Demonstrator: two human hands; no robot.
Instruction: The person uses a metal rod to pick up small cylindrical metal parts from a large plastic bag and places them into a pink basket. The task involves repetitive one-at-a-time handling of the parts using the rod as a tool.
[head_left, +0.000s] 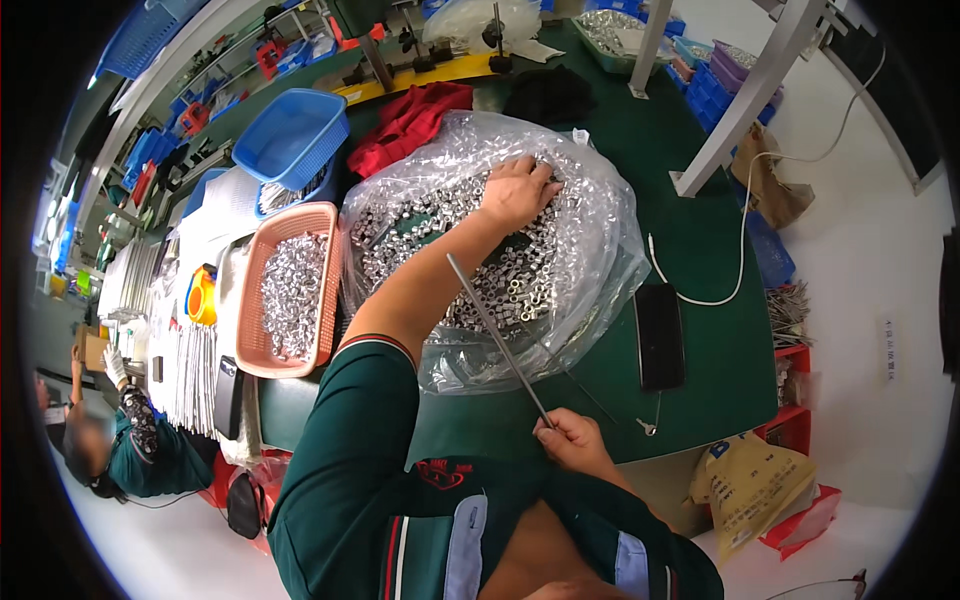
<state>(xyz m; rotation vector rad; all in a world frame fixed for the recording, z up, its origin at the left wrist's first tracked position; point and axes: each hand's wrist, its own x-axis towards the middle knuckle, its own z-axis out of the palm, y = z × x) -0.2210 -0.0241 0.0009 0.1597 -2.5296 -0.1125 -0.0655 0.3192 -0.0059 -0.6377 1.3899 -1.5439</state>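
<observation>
A large clear plastic bag (pixel 610 230) lies spread on the green table, with many small silvery metal nut-like pieces (pixel 520 285) heaped on it. My left hand (pixel 515 192) reaches to the far side of the heap, its fingers bent but apart and touching the pieces; the fingertips are partly hidden. Close to my body at the table's front edge, my right hand (pixel 575 440) is closed around the lower end of a thin grey metal rod (pixel 497 335). The rod slants up and left over the near part of the bag.
Left of the bag stands a pink basket (pixel 245 300) of metal pieces, with a blue basket (pixel 290 125) behind. A red cloth (pixel 410 125) lies beyond the bag. To the right are a black phone (pixel 659 340), a white cable (pixel 743 235) and a metal post (pixel 735 120). Another person (pixel 150 440) sits far left.
</observation>
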